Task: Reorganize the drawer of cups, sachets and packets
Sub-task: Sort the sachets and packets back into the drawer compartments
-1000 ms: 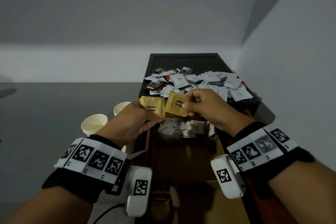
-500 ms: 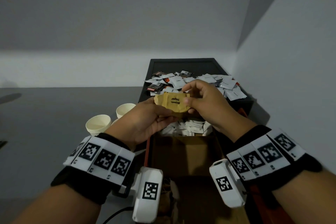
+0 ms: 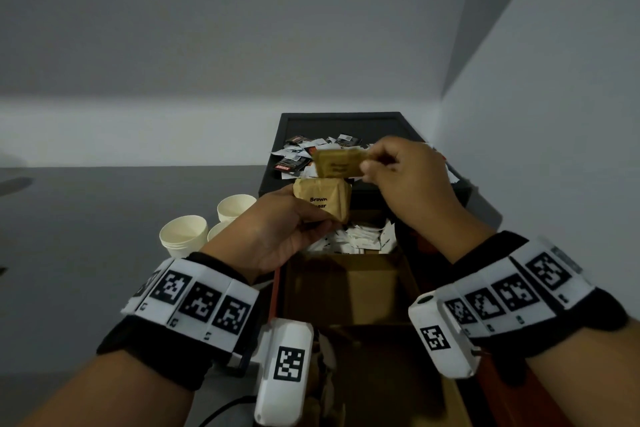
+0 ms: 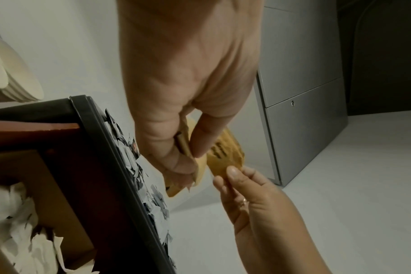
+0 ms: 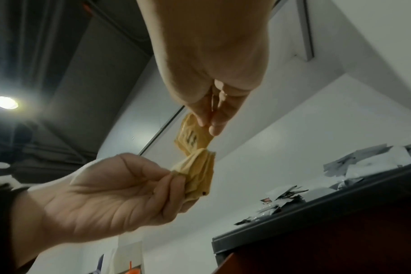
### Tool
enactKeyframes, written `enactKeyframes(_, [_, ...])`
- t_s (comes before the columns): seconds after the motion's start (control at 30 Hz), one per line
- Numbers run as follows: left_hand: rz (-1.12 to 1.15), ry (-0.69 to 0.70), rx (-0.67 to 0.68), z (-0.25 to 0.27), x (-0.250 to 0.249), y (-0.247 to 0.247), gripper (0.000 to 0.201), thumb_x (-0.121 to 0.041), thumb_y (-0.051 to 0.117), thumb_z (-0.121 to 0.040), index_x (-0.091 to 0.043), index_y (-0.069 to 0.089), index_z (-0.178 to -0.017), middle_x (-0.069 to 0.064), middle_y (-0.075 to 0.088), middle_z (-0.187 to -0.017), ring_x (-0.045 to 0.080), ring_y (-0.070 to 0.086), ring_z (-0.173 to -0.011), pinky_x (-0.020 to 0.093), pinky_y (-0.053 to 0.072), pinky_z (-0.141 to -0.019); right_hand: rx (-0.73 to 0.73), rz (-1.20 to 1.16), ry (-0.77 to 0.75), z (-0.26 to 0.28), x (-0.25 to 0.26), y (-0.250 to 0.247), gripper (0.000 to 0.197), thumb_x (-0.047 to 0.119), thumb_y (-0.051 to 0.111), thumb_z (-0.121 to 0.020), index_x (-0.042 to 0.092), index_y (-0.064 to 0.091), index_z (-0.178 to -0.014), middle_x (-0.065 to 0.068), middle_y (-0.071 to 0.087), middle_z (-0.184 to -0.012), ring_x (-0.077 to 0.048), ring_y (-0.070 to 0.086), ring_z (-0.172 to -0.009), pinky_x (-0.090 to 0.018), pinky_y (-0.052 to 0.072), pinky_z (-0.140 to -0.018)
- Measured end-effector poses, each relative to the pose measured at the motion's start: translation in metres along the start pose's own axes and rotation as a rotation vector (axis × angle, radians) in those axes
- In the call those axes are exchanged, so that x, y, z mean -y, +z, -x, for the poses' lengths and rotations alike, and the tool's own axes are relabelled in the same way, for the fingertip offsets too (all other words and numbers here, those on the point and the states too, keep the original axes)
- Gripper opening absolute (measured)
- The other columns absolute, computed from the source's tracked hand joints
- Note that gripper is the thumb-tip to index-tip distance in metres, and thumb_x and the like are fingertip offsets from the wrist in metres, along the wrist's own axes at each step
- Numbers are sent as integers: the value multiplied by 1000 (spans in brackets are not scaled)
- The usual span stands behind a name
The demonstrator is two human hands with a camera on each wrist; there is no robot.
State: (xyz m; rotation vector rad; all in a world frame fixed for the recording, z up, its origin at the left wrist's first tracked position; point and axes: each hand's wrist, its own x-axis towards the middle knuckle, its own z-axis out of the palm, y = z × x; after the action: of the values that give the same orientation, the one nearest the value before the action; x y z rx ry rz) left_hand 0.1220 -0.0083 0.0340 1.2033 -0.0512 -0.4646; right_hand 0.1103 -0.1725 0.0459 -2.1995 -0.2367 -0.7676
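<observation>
Brown sugar sachets (image 3: 323, 199) sit stacked in the left hand (image 3: 273, 232), fingers curled around them. Right hand (image 3: 407, 177) pinches one sachet (image 3: 337, 165) just above the stack, over the black tray (image 3: 273, 184).

Matt brown paper sachets (image 3: 323, 199) are looking creased; cream paper cups (image 3: 183, 236) are showing smooth walls; the black tray (image 3: 277, 180) is appearing matt.
</observation>
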Motion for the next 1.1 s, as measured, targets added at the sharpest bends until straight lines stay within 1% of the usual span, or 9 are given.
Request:
enactKeyframes(0.07, [8,-5,8,2,-1,-3,32,18,38,-86,-6,56,-97,17,62,-85,26,65,-66,20,53,-52,-21,-9,93,-5,-4,-4,11,13,58,-90,16,58,-79,5,59,-75,-15,61,-75,-32,53,-75])
enactKeyframes(0.13, [38,-15,31,4,-2,-4,28,16,35,-86,-2,55,-94,17,60,-82,24,63,-62,19,53,-51,65,-30,203,-7,-7,-7,18,13,57,-90,18,53,-73,1,57,-79,-18,57,-77,-36,52,-74])
enactKeyframes(0.27, [71,-48,53,3,-1,-2,24,13,33,-88,1,53,-88,16,57,-80,24,56,-71,18,51,-51,404,-360,352,3,0,-3,19,5,52,-92,17,54,-77,0,56,-78,-10,56,-70,-20,50,-59])
enactKeyframes(0.4, [95,-76,75,0,5,1,26,13,32,-88,2,55,-95,17,58,-85,25,57,-70,17,51,-51,499,-461,401,7,5,-1,21,-1,46,-93,18,51,-86,-2,60,-87,-8,57,-68,-20,50,-55])
enactKeyframes(0.53, [113,-107,114,-1,8,3,30,12,33,-88,1,52,-109,19,60,-89,24,63,-65,17,51,-53,595,-407,370,8,5,-2,45,-10,39,-91,30,53,-107,1,62,-99,-7,63,-67,-22,53,-59])
enactKeyframes(0.67, [100,-160,108,-2,10,5,32,10,35,-89,1,51,-115,20,60,-95,24,63,-72,19,53,-55,567,-391,376,9,3,1,48,-13,37,-90,25,59,-110,1,63,-86,0,60,-55,-14,46,-50])
enactKeyframes(0.83, [102,-138,96,-5,12,6,43,12,33,-89,-2,49,-126,21,57,-113,30,59,-91,31,58,-65,520,-353,398,12,8,3,37,-9,36,-88,7,61,-110,-9,62,-91,-11,56,-72,-14,47,-53])
enactKeyframes(0.93, [100,-118,102,-6,13,6,37,12,34,-88,-6,52,-115,16,61,-102,26,61,-89,33,55,-75,519,-378,423,15,12,6,30,0,40,-86,-4,54,-113,-12,53,-93,-16,49,-75,-20,44,-58])
enactKeyframes(1.1, [59,-122,100,-5,11,5,26,9,33,-88,1,55,-101,15,62,-89,24,62,-82,28,52,-75,520,-258,438,18,9,16,31,15,53,-92,15,49,-123,-9,56,-112,-22,59,-97,-38,53,-80])
